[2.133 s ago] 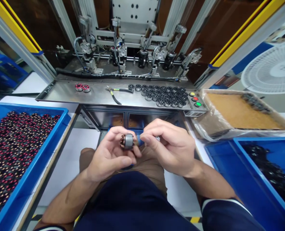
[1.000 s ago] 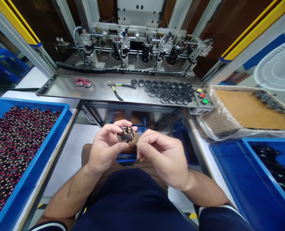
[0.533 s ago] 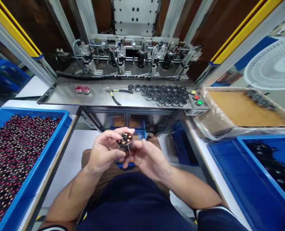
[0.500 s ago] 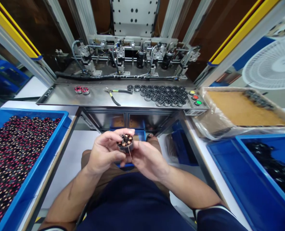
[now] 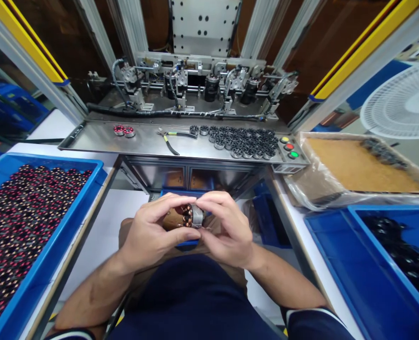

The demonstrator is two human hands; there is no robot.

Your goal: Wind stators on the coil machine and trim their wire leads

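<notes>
Between my two hands, above my lap, is a motor stator (image 5: 196, 216) with a grey metal rim and copper windings turned to the left. My left hand (image 5: 156, 224) grips it with thumb below and fingers above. From the other side my right hand (image 5: 227, 226) closes on its rim with thumb and fingertips. A thin wire end shows near the right thumb. The stator's right face is mostly hidden by my fingers.
Ahead, a steel shelf (image 5: 146, 141) carries two red-wound stators (image 5: 123, 131), cutting pliers (image 5: 174, 137) and several dark stators (image 5: 243, 139). A machine with clamps (image 5: 181, 80) stands behind. Blue bins of parts flank me: left bin (image 5: 98, 167), right bin (image 5: 337, 245). Push buttons (image 5: 289, 147) sit right.
The stator has been tipped from face-up onto its side, windings now facing left. My right hand has come up and its fingers now reach over the rim.
</notes>
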